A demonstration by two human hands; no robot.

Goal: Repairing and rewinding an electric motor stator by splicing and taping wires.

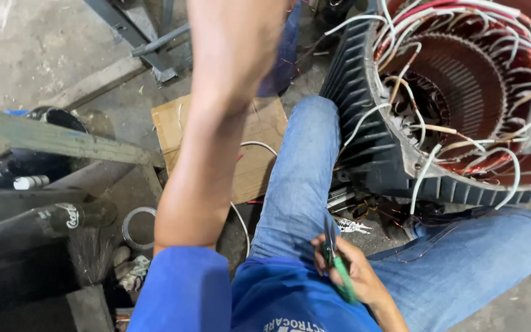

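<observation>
Head view, looking down past blue jeans (302, 184) to a dirty floor (38, 49). Right hand (351, 270) closed around green-handled pliers (337, 261), resting on the lap, tips pointing up and away from the body. Left arm (216, 123) stretched far forward; its hand out of the picture, so cannot tell if open or closed. Big motor (456, 98) lying up and to the right of the pliers, open end facing up, red copper coils and white wires (425, 172) sticking out. Right hand the nearer one. Cardboard (259, 147) under the left arm, maybe a mat.
</observation>
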